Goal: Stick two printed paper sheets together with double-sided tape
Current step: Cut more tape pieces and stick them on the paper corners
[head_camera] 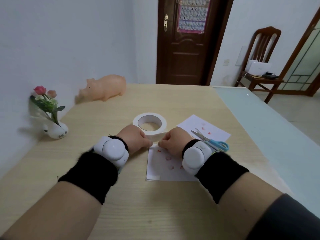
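In the head view, both hands sit close together at the far left corner of the near sheet (171, 172). This sheet lies flat on the bench (138, 205), right in front of the person. The left hand (134, 138) and the right hand (173, 141) each have curled fingers, and their tips nearly meet at that corner. They seem to pinch the top end of a pale strip (153, 177) of tape that looks to run down the sheet's left edge. A small white flap stands up between the tips. Most likely they are picking the backing loose or pressing the end down, but it is too small to tell which. The roll (155, 134) lies flat just behind the hands, close by so more tape is easy to get. The second sheet (213, 125) lies to the right, apart from the first. The scissors (209, 141) rest across its near corner, handy for the right hand. Both sheets are white with little red marks printed on them. The near sheet looks flat and smooth, and its strip is a bit duller than the paper. The two sheets are not joined yet.
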Demonstrator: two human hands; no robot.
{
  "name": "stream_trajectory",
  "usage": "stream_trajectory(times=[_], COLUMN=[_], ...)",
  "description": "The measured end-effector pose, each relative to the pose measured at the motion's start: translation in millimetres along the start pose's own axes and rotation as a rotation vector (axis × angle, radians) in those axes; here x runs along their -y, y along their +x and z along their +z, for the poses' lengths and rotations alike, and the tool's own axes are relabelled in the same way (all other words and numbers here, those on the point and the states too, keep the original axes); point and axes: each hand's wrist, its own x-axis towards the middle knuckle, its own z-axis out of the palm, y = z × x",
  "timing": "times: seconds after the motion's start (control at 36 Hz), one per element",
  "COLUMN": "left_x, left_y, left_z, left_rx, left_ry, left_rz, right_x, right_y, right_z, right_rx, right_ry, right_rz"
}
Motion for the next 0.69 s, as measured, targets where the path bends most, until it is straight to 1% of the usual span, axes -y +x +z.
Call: stream_trajectory(times=[0.17, 0.53, 0.69], left_x=[-2.1, -3.7, -4.0], left_y=[3.5, 4.4, 4.2], left_z=[-1.4, 1.1, 0.7], left_rx=[0.043, 0.029, 0.019], left_ry=[0.044, 0.07, 0.071], left_rz=[-0.026, -0.054, -0.053], right_x=[1.7, 0.6, 0.8], right_y=[1.8, 2.0, 1.9], right_z=[3.7, 6.6, 6.8], right_rx=[-0.006, -0.029, -0.013], right_ry=[-0.045, -0.06, -0.064], right_rz=[0.03, 0.044, 0.037])
